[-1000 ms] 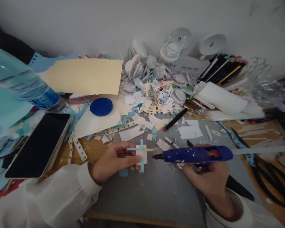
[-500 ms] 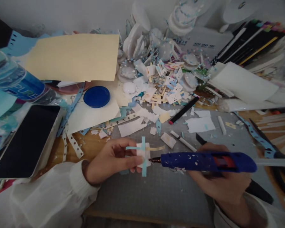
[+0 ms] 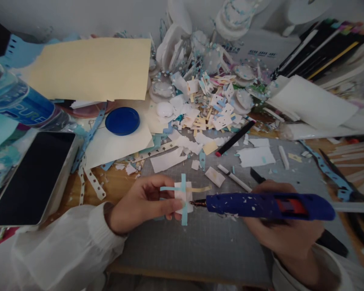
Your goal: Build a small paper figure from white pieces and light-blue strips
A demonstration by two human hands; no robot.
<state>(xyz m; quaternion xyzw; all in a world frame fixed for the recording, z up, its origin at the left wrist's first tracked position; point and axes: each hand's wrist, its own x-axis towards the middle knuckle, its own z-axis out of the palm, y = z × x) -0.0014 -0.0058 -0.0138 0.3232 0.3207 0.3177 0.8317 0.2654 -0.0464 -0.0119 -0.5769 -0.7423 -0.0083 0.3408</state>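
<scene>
My left hand (image 3: 142,202) pinches a small white paper piece (image 3: 183,197) crossed by light blue and tan strips, holding it just above the grey cutting mat (image 3: 206,246). My right hand (image 3: 286,230) grips a blue glue gun (image 3: 269,205) held level, pointing left. Its dark nozzle tip touches the right edge of the paper piece. Both wrists wear white sleeves.
A heap of paper scraps (image 3: 206,113) covers the back of the desk. A tablet (image 3: 30,178), a water bottle (image 3: 18,103), a blue lid (image 3: 122,121) and a tan sheet (image 3: 91,68) lie left. A black marker (image 3: 235,138), white foam sheets (image 3: 309,107) and scissors (image 3: 352,194) lie right.
The view has tipped down and closer to the desk. The glue gun's nozzle has moved left, from a small gap to touching the paper piece. My left hand has held still.
</scene>
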